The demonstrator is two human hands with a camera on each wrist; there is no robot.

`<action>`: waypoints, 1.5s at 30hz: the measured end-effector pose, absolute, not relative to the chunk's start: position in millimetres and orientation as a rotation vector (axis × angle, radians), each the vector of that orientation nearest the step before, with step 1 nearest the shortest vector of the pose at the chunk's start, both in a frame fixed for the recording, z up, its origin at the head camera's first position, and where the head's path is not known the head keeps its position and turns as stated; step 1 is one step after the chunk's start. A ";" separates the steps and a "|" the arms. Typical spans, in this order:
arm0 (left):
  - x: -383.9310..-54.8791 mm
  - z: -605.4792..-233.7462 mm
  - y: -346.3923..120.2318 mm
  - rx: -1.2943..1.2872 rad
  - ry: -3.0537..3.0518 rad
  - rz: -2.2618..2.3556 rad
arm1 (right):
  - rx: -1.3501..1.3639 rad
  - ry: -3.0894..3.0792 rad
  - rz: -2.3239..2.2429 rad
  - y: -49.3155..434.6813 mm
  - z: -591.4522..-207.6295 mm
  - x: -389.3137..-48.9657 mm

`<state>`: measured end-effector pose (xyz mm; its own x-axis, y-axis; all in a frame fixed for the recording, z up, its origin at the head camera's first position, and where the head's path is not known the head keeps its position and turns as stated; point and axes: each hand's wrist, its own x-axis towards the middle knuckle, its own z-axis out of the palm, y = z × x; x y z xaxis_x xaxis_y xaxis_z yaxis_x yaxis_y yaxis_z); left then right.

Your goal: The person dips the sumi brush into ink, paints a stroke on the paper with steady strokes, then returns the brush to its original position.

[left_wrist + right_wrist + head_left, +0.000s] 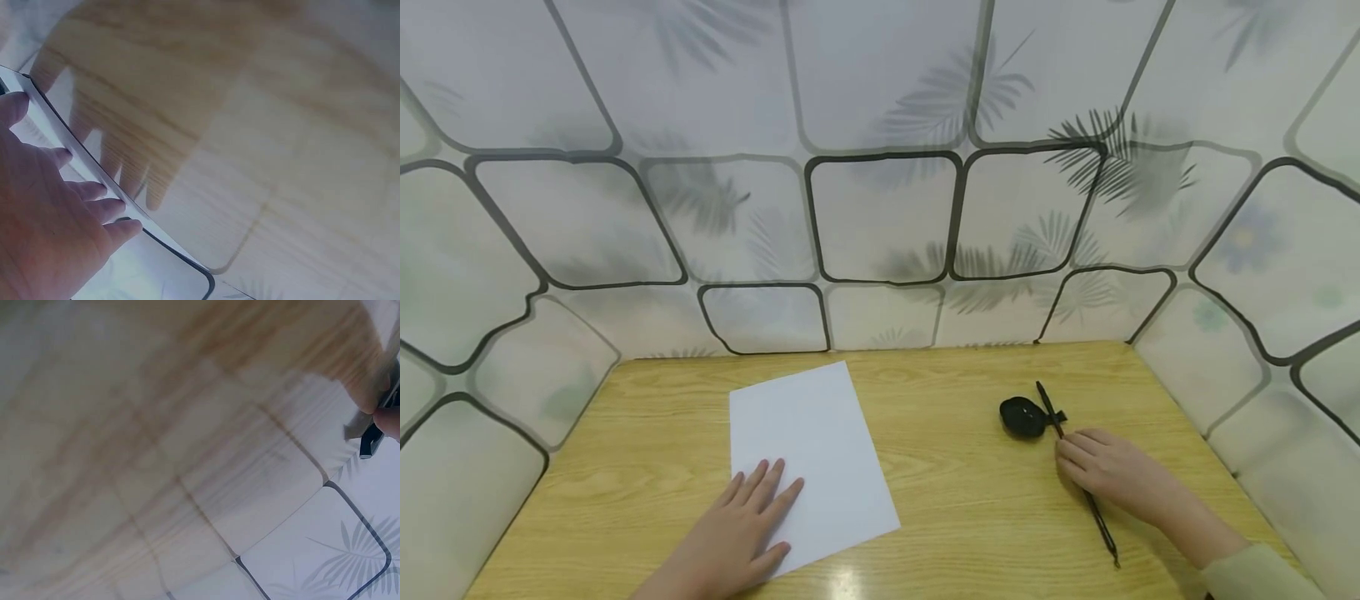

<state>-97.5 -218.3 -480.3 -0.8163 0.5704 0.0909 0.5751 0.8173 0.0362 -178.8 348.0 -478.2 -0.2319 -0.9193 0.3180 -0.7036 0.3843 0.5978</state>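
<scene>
Your R hand (1111, 469) grips the black rod (1098, 517), just R of the dish (1022, 418), long axis slanting twd you & R; L hand (736, 528), fingers apart, on paper (821, 460), well L.

A plain white sheet of paper (827, 450) lies flat and askew on a wood-grained table (947, 475), its lower left part beneath a spread left hand (730, 533). Well apart, a right hand (1112, 471) grips a slender dark stick (1099, 518), looped at its near end, its far end crossing beside a small, glossy black dish (1022, 417).
</scene>
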 end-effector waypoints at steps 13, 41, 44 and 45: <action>-102.4 -475.9 -200.5 -1.012 -2.931 -0.120 | 1.420 -1.968 -0.472 349.1 -476.2 -179.1; -112.4 -475.0 -183.0 -1.119 -3.025 -0.114 | 1.422 -1.823 -0.433 346.6 -474.7 -177.3; -113.2 -473.9 -181.6 -1.128 -3.014 -0.116 | 1.412 -1.807 -0.419 346.2 -473.5 -177.4; -113.4 -473.4 -180.9 -1.132 -3.012 -0.116 | 1.414 -1.803 -0.411 345.9 -473.3 -177.8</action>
